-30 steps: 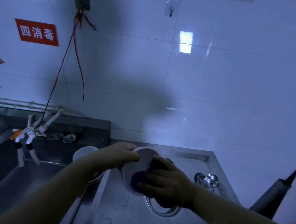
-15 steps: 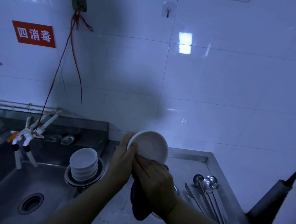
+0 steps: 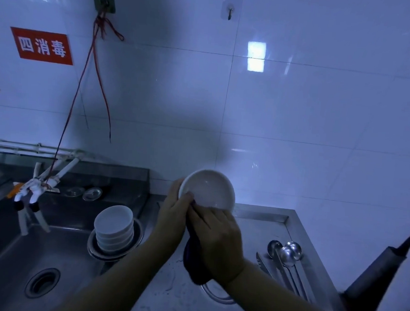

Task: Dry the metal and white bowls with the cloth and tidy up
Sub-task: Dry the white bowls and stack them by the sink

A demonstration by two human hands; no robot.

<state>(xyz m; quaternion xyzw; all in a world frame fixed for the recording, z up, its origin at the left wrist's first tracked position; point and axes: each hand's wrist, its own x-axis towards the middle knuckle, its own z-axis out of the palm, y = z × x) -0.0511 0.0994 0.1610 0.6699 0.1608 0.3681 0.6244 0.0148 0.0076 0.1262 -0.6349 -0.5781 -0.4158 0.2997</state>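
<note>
The right hand [image 3: 218, 241] has its fingers [image 3: 202, 218] curled onto the dark cloth [image 3: 193, 266], pressing it against the lower rim of the white bowl [image 3: 208, 189]. The left hand [image 3: 175, 213] grips the bowl's left edge, thumb over the rim. The bowl is tilted up above the steel desk [image 3: 262, 220], its hollow facing the camera. Left, more white bowls are stacked [image 3: 113, 226] in a metal bowl [image 3: 138, 235] by the sink [image 3: 11, 259].
</note>
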